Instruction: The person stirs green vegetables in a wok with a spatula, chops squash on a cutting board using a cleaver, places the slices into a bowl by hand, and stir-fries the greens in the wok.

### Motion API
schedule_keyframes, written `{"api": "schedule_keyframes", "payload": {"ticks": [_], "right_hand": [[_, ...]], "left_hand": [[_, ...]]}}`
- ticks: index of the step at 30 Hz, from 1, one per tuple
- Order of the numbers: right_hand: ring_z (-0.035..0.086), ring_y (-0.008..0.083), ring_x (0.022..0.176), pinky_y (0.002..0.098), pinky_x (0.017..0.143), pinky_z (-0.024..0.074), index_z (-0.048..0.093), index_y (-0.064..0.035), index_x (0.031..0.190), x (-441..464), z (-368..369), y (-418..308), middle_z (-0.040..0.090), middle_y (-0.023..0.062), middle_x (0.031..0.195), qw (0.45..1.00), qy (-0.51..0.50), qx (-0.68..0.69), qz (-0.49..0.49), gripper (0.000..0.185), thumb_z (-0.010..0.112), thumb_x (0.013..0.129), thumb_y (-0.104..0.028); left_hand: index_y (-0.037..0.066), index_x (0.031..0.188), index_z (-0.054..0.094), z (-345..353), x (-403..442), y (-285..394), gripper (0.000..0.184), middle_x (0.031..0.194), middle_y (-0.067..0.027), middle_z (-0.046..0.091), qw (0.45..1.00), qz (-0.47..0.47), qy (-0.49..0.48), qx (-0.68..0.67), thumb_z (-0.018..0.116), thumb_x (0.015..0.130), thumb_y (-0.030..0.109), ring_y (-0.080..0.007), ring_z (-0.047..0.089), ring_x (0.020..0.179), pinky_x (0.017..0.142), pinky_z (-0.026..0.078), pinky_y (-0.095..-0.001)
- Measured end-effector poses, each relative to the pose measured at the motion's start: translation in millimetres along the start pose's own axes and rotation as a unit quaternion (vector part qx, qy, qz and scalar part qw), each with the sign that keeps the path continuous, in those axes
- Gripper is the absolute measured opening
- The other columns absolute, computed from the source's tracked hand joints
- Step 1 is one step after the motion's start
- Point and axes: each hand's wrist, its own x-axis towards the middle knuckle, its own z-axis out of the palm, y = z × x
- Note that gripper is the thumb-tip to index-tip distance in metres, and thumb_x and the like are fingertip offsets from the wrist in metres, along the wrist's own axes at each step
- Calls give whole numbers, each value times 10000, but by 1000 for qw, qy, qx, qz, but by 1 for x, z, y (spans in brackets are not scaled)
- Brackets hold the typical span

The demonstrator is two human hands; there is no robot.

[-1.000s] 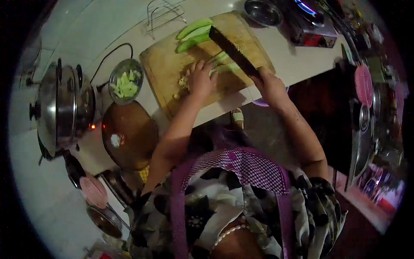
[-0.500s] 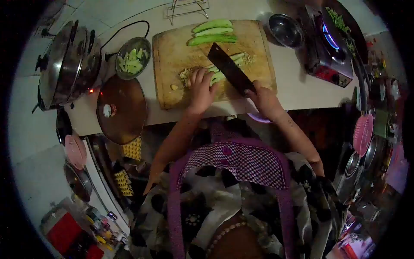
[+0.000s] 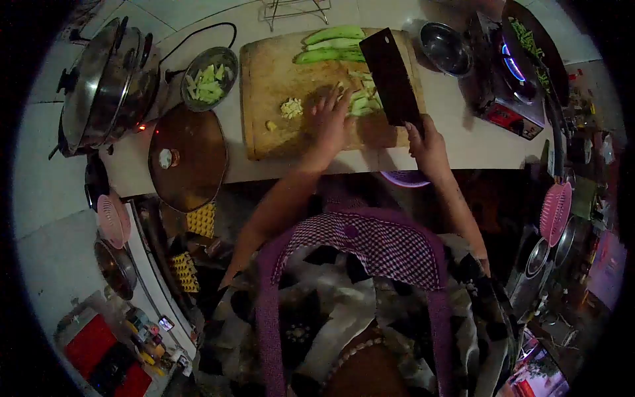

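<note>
My right hand [image 3: 428, 147] is closed around the handle of a dark, broad-bladed cleaver [image 3: 393, 76], held tilted over the right part of the wooden chopping board [image 3: 264, 76]. Cut pale-green vegetable pieces [image 3: 362, 104] lie against the blade's left side and partly under it. My left hand [image 3: 331, 126] rests on the board just left of these pieces, fingers spread. A small heap of chopped garlic-like bits [image 3: 291, 108] sits left of that hand, with one larger piece [image 3: 271, 125] below it. Several long peeled green vegetable lengths [image 3: 331, 45] lie at the board's far edge.
A bowl of cut green pieces [image 3: 209, 86] and a large pan lid [image 3: 188, 155] are on the left, near a lidded metal pot [image 3: 99, 92]. At the right stand a metal bowl [image 3: 446, 49] and a lit gas stove [image 3: 506, 99] under a wok of greens [image 3: 539, 49].
My left hand has moved right, away from the garlic-like heap. The cleaver has shifted right and turned more upright, and the cut green pieces now sit further right beside it.
</note>
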Motion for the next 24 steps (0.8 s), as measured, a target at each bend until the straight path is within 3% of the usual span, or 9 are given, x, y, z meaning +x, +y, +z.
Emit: {"api": "schedule_keyframes", "payload": {"ticks": [2,5,9,12,13,17,20,24], "right_hand": [[550,201,494,325,477,446,463,-20,1129,-12,-1,-5,555,131,604,1000,-9,22,16,324,563,897,-223],[587,419,728,455,597,458,477,-41,1102,-24,-1,-6,598,223,748,995,-57,-80,-8,294,544,893,-236],[587,423,762,481,628,453,479,-40,1060,-27,1,-1,612,220,782,980,-108,-164,-15,307,559,875,-272],[592,419,770,453,632,454,480,-48,1136,-28,-2,10,617,227,787,984,-46,-170,-27,340,578,872,-240],[595,418,778,448,628,460,492,-33,1097,-27,-5,7,619,237,793,981,-44,-189,24,306,578,873,-224],[595,420,780,438,621,471,499,-17,1036,-26,-15,-5,613,240,778,991,-49,-113,46,241,570,877,-183],[607,395,748,459,617,471,481,-62,1029,-27,-12,-6,627,202,813,986,-29,-159,-41,275,556,879,-279],[609,388,744,464,629,481,481,-82,1030,-20,0,-3,627,196,809,966,-55,-246,-63,282,557,865,-298]], "left_hand": [[119,1164,549,-9,-3,-11,382,1258,-83,484,1000,-2,5,-16,616,791,162,-320,408,1168,960,292,-501],[95,1072,580,-13,-11,-30,311,1186,-78,519,999,21,-12,-47,637,773,158,-311,443,1120,927,331,-474],[81,978,609,-14,-10,-30,238,1116,-73,547,998,48,19,-47,644,750,140,-304,475,1059,898,358,-445],[85,950,619,-8,-10,-37,215,1098,-72,559,997,43,20,-66,634,739,117,-302,484,1042,894,364,-432],[85,945,621,-8,-11,-39,211,1094,-74,561,997,37,16,-73,631,736,106,-303,486,1043,898,366,-426],[85,980,616,-16,-13,-40,239,1108,-93,559,994,55,16,-89,624,741,80,-316,476,1071,921,366,-432],[86,1033,603,-16,-13,-37,291,1120,-114,556,994,26,20,-106,631,743,77,-336,469,1079,931,365,-441],[82,1103,573,-19,-17,-37,368,1129,-134,551,996,4,28,-89,648,742,99,-352,464,1078,936,363,-445]]}}
